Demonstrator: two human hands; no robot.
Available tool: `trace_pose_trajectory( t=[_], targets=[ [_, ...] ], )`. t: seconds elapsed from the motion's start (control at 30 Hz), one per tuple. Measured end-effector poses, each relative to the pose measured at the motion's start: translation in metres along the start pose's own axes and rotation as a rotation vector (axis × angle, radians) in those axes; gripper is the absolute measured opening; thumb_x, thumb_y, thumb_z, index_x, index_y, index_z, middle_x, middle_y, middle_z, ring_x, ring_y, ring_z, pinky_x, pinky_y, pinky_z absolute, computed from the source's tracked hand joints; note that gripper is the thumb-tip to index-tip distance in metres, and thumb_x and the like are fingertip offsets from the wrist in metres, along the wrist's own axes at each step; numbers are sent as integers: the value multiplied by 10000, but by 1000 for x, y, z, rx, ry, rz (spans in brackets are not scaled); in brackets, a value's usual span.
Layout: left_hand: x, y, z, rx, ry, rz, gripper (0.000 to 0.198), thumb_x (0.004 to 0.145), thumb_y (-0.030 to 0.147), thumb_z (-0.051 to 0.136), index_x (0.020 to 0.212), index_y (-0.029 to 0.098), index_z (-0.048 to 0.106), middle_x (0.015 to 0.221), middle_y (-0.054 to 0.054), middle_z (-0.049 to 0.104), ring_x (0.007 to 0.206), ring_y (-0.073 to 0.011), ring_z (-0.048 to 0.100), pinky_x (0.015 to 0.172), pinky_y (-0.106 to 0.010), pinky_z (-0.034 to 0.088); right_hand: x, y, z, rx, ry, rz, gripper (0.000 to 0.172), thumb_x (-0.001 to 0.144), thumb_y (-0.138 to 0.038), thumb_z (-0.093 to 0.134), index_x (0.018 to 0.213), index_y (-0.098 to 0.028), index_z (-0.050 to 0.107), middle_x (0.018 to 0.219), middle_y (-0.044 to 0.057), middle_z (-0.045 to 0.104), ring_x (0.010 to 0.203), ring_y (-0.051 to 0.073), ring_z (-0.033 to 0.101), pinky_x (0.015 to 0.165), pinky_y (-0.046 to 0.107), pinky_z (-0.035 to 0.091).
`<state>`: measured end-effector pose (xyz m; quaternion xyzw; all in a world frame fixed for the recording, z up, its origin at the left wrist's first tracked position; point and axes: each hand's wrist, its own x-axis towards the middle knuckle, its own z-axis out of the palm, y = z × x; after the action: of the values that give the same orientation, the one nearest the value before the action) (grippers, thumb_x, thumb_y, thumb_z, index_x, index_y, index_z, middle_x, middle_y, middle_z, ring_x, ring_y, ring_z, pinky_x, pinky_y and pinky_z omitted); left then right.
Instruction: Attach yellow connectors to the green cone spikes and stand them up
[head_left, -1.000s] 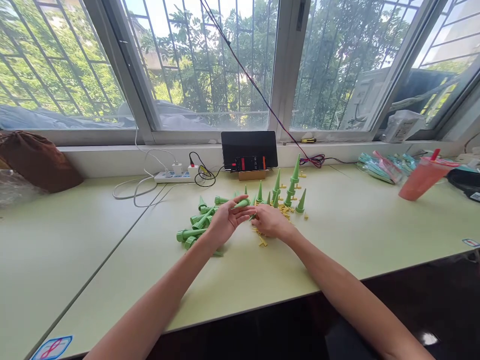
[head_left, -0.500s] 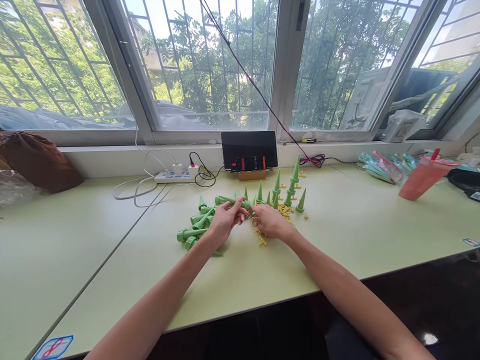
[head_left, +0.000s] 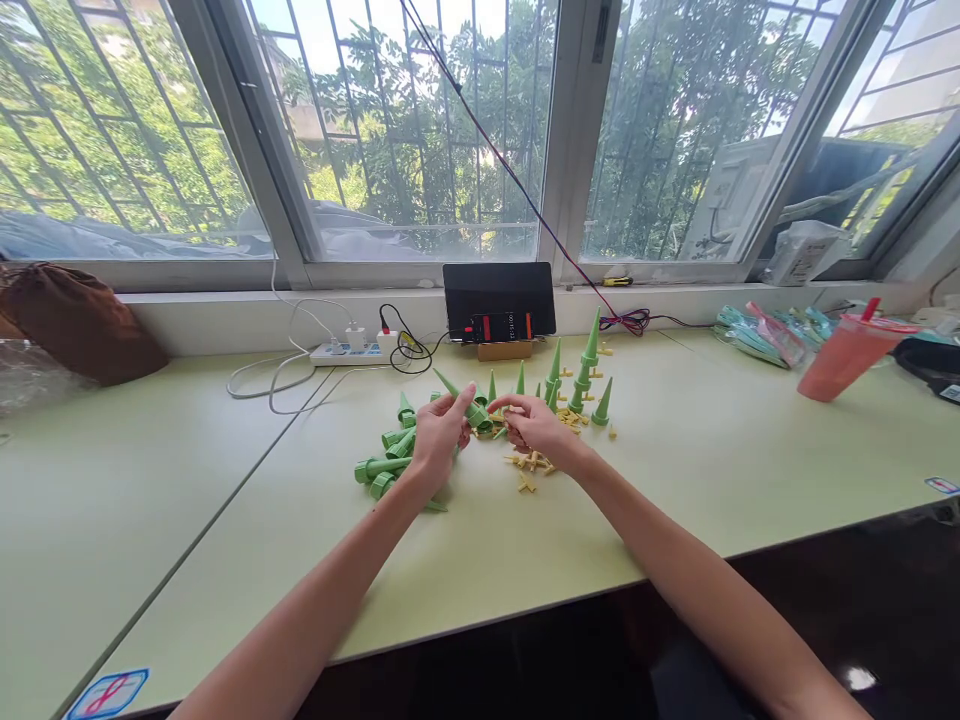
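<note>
My left hand point(head_left: 439, 432) is closed around a green plastic watering spike point(head_left: 476, 414), whose pointed tip leans up to the left and whose wide capped end faces right. Close to that end is my right hand point(head_left: 541, 430), its index finger reaching toward the cap and its other fingers curled; what they pinch, if anything, is hidden. Below and behind the right hand lie small yellow T-shaped fittings point(head_left: 531, 462). Beside the left hand is a heap of green spikes point(head_left: 384, 468) lying on their sides. Other green spikes point(head_left: 583, 380) stand upright beyond the right hand, some with yellow fittings on them.
On the pale table point(head_left: 675, 480), a tablet point(head_left: 499, 285) and a phone point(head_left: 504, 327) lean by the window. A power strip point(head_left: 346, 354) with cables is at back left, a brown bag point(head_left: 82, 325) farther left. At right stands a red drink cup point(head_left: 847, 355).
The spike in my left hand has turned from lying nearly level to tilting, tip up to the left. My right hand has shifted slightly right, uncovering more yellow fittings.
</note>
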<state>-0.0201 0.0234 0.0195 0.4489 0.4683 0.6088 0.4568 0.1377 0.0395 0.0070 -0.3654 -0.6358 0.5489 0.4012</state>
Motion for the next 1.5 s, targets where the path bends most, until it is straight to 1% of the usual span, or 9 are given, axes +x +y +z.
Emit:
trace_pose_trajectory(
  t=[0.13, 0.3, 0.47, 0.57, 0.7, 0.93, 1.1, 1.3, 1.5],
  targets=[
    [-1, 1, 1, 12, -25, -26, 377, 679, 517, 719, 698, 158, 605, 387, 75, 401, 298, -50, 309, 297, -193, 215, 0, -6, 1, 268, 2, 84, 269, 742, -369, 680, 922, -205, 568, 581, -77, 377, 449, 60, 341, 417, 193, 238],
    [-1, 0, 3, -29, -76, -80, 420, 672, 534, 728, 761, 146, 596, 590, 18, 590, 332, -31, 368, 329, -197, 285, 0, -8, 2, 337, 47, 61, 362, 702, -424, 737, 912, -189, 560, 608, -57, 477, 469, 64, 405, 421, 202, 298],
    [-2, 1, 2, -106, -270, -156, 386, 655, 365, 788, 913, 127, 627, 763, -22, 636, 562, -69, 559, 549, -208, 470, 1, -7, 1, 344, 97, 34, 364, 686, -394, 749, 903, -169, 563, 625, -35, 537, 494, 81, 467, 440, 216, 369],
    [-4, 1, 1, -107, -397, -138, 423, 633, 263, 800, 997, 126, 632, 889, -50, 658, 648, -78, 581, 677, -240, 502, 2, -7, 1, 380, 158, 44, 330, 689, -350, 743, 885, -167, 551, 626, -26, 554, 514, 90, 495, 463, 221, 400],
    [-8, 1, 2, -6, -452, -73, 421, 680, 330, 769, 1026, 133, 634, 821, -34, 645, 623, -90, 565, 642, -254, 486, 2, -9, 0, 390, 170, 75, 280, 729, -296, 695, 940, -164, 567, 585, -30, 548, 499, 95, 494, 467, 219, 398],
    [-9, -3, 3, 342, -420, 98, 360, 762, 505, 656, 843, 156, 620, 598, 31, 536, 463, -75, 447, 467, -220, 371, 0, -12, 0, 366, 164, 76, 273, 718, -287, 688, 939, -155, 596, 618, -26, 575, 437, 66, 448, 418, 207, 363],
    [-8, -6, 3, 532, -318, 182, 393, 779, 552, 609, 725, 175, 515, 539, 38, 521, 440, -100, 494, 457, -231, 380, 0, -13, -1, 324, 253, -7, 327, 681, -332, 743, 873, -173, 531, 644, -8, 626, 456, 87, 505, 414, 212, 394],
    [-6, -12, 2, 552, -283, 223, 353, 774, 516, 626, 821, 183, 517, 611, 8, 608, 468, -145, 593, 460, -247, 414, 1, -9, 1, 237, 307, -132, 355, 691, -387, 744, 803, -198, 466, 630, -3, 647, 442, 114, 544, 397, 224, 402],
    [-9, -5, 3, 448, -309, 174, 338, 740, 483, 678, 792, 179, 539, 520, 37, 563, 444, -121, 547, 482, -238, 420, -1, -8, 3, 172, 307, -234, 292, 727, -386, 706, 793, -201, 490, 576, -25, 617, 448, 106, 516, 423, 220, 409]
  ],
)
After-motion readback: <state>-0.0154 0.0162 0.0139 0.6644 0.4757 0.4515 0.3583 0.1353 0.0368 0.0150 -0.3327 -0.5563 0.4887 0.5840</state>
